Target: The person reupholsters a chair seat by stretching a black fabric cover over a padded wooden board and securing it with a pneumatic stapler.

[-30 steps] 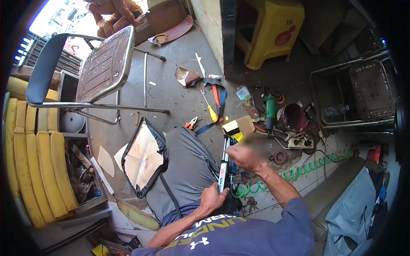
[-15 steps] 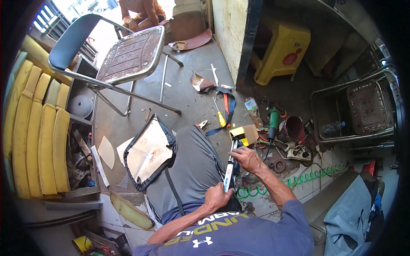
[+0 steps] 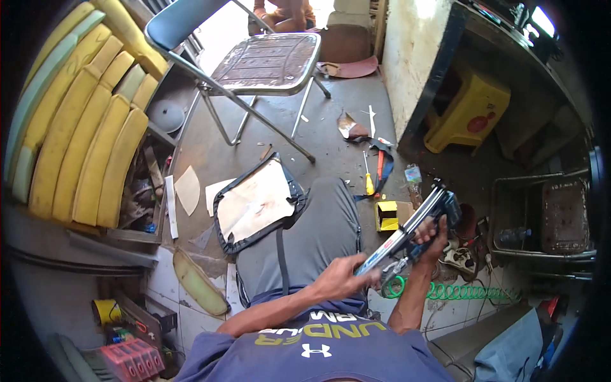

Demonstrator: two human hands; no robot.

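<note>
A pneumatic staple gun with a long silver magazine is held slantwise above the floor, right of my knee. My left hand is closed at the magazine's near end. Farther up, my right hand wraps the tool's dark body, its fingers showing beside the magazine. A green coiled air hose runs off to the right from beneath the tool. Beside my leg, left of the knee, lies a seat panel with a pale board face and black cover folded round its edge. A black strap trails from it.
A folding chair stands ahead. Yellow foam pads are stacked at left. On the floor lie a yellow-handled screwdriver and an open yellow box. A yellow stool and chair frame are at right. Another person sits beyond.
The staple gun has been raised and tilted to the right. My right hand has shifted from the magazine's far end to grip the body. The head view has turned, moving the surroundings rightward.
</note>
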